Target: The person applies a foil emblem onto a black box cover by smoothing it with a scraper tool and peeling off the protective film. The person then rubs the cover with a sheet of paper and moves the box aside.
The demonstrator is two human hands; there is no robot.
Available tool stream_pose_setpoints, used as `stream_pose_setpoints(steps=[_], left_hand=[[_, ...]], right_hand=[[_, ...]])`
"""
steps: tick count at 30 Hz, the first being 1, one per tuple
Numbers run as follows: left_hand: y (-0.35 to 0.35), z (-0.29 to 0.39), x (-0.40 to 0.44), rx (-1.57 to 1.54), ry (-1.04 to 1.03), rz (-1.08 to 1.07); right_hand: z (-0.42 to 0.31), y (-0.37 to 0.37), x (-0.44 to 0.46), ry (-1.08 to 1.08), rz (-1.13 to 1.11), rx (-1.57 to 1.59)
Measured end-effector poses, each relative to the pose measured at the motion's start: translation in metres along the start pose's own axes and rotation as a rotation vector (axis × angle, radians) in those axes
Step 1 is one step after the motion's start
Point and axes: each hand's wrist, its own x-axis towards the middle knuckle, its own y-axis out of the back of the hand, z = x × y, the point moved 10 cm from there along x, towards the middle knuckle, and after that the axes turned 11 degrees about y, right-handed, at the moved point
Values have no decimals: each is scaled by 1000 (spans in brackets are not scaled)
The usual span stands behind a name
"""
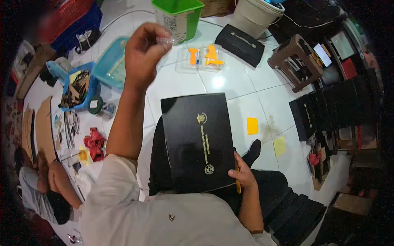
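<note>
My left hand (143,53) is raised over the floor on the left, its fingers closed on a small clear plastic piece (166,40). On my lap lies a black box (184,139) with gold lettering and two gold emblems. At its lower right edge is my right hand (245,172), thumb near the box's side, wrapped round a thin orange-yellow tool (238,186). The exact kind of that tool is hard to make out.
Ahead, orange scrapers (211,53) lie in a clear tray near a green bin (184,16) and another black box (240,44). A blue basket of scraps (80,88) stands left; a brown stool (295,61) and stacked black boxes (328,110) stand right. Another person (45,184) sits at left.
</note>
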Motion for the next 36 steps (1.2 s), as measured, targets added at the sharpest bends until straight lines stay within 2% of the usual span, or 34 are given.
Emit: stream_pose_setpoints(steps=[3, 5, 7, 9, 11, 13, 14, 16, 17, 18, 19, 21, 23, 26, 28, 30, 31, 33, 34, 35, 36], left_hand=[[14, -28, 76, -4, -5, 46], [51, -78, 145, 48, 28, 189], [61, -110, 200, 360, 32, 360], [101, -175, 226, 819, 220, 397], [130, -243, 196, 740, 815, 288], [143, -260, 165, 735, 684, 340], [135, -270, 143, 735, 765, 193], [103, -247, 68, 443, 838, 106], [104, -246, 29, 265, 852, 128], [95, -227, -10, 214, 875, 168], [93, -222, -52, 143, 937, 160], [84, -206, -118, 17, 987, 135], [86, -190, -159, -105, 899, 76], [72, -161, -188, -218, 840, -17], [98, -167, -206, -350, 943, 72], [118, -169, -217, -308, 974, 119], [116, -166, -213, -270, 1001, 174], [103, -158, -215, -296, 1033, 161], [102, -157, -216, -274, 1055, 153], [101, -157, -218, -256, 1078, 146], [103, -157, -220, -229, 1028, 228]], right_hand=[[-4, -8, 1, 13, -29, 72], [-12, -10, 4, 66, -45, 48], [-1, -6, 2, 62, -59, 51], [-2, -8, -1, 48, -62, 36], [16, 3, -4, 1, -34, -55], [14, 3, 0, 18, -31, -66], [15, 1, 0, 18, -32, -81], [14, -4, -3, 15, -49, -71], [11, -5, -2, 13, -65, -47], [11, -4, -4, 12, -76, -92], [2, -12, -3, -29, -68, 6], [-20, -23, 4, 47, -103, 8], [-25, -31, 10, -4, -112, -54], [-25, -53, 20, -19, -166, -157], [-36, -57, 26, 20, -192, -198], [-41, -59, 28, -72, -309, -388], [-52, -52, 33, -62, -290, -383], [-71, -30, 44, -52, -255, -610], [-82, -13, 57, -15, -181, -700], [-79, 8, 77, 111, -127, -818], [-83, 32, 90, 113, -27, -930]])
